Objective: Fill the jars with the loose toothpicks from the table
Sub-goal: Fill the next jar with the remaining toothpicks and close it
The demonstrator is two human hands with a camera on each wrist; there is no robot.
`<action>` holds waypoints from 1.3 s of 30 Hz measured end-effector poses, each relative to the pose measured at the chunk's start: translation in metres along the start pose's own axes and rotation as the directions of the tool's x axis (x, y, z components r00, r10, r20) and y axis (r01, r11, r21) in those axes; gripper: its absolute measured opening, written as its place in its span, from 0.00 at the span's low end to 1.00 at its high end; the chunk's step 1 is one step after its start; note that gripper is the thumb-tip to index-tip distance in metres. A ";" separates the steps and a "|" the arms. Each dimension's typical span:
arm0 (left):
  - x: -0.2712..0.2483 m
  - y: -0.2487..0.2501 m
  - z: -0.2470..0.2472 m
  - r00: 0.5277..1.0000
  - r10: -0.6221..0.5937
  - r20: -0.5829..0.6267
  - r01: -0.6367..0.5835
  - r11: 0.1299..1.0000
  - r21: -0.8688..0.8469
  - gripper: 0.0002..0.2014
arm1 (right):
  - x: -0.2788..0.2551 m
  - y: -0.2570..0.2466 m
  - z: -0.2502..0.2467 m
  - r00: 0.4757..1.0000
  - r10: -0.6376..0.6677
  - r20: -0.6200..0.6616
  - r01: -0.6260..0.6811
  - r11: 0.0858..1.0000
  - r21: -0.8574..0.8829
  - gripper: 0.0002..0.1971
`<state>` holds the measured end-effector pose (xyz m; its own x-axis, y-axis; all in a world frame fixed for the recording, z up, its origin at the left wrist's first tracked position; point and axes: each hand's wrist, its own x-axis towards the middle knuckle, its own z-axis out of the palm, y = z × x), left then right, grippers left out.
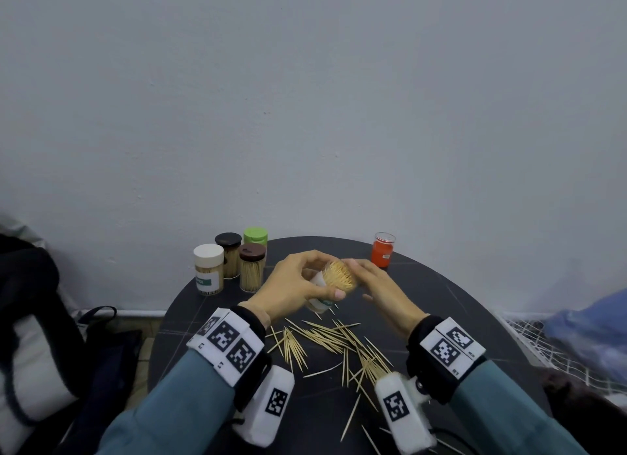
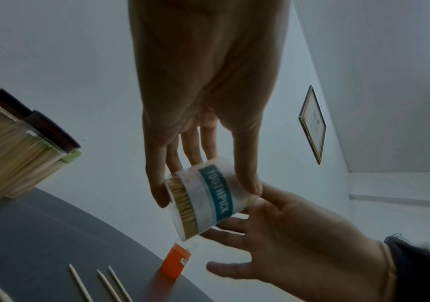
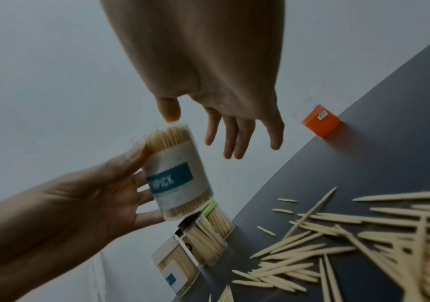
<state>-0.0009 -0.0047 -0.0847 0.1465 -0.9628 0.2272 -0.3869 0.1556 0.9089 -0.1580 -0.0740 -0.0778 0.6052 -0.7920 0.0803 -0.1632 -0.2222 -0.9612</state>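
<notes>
My left hand (image 1: 305,278) grips an uncapped clear jar (image 1: 334,281) with a teal "TOOTHPICK" label (image 2: 216,196), held above the table and tilted toward me. The jar is packed with toothpicks whose tips show at its mouth (image 3: 166,137). My right hand (image 1: 373,285) is beside the mouth with straight, spread fingers (image 3: 234,139) and holds nothing; its thumb sits at the toothpick tips. Loose toothpicks (image 1: 339,342) lie scattered on the dark round table (image 1: 441,302) below both hands, also seen in the right wrist view (image 3: 338,235).
Several capped jars full of toothpicks (image 1: 230,261) stand at the table's back left edge. An orange-labelled clear jar (image 1: 382,251) stands uncapped at the back right. A dark bag (image 1: 34,319) sits left of the table and a wire rack (image 1: 543,346) to the right.
</notes>
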 end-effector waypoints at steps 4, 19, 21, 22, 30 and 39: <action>-0.003 0.004 -0.006 0.994 0.067 -0.080 -0.063 0.997 0.052 0.26 | -0.001 0.000 -0.010 0.976 -0.210 -0.056 0.205 0.975 -0.087 0.06; -0.003 0.001 0.002 0.992 0.074 -0.103 -0.058 0.988 0.145 0.28 | 0.005 -0.008 -0.001 0.882 -0.465 -0.078 0.368 0.783 -0.502 0.03; -0.003 0.001 -0.001 0.989 0.073 -0.129 -0.055 0.989 0.135 0.27 | 0.006 -0.008 -0.004 0.881 -0.468 -0.075 0.374 0.783 -0.496 0.04; -0.003 0.001 -0.002 0.988 0.074 -0.137 -0.056 0.989 0.135 0.27 | 0.006 -0.009 -0.005 0.881 -0.467 -0.072 0.378 0.788 -0.487 0.05; -0.001 -0.004 0.000 0.994 0.047 -0.101 -0.032 0.989 0.144 0.28 | 0.002 -0.007 -0.006 0.884 -0.467 0.021 0.427 0.788 -0.443 0.03; 0.000 0.002 0.007 0.999 0.047 -0.028 -0.043 0.993 0.107 0.26 | -0.003 0.002 -0.050 0.937 -0.342 -0.075 0.262 0.827 -0.497 0.03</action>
<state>-0.0077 -0.0063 -0.0854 0.1539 -0.9478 0.2792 -0.4880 0.1727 0.8556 -0.1989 -0.1000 -0.0670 0.5644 -0.7086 0.4235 -0.3637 -0.6740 -0.6429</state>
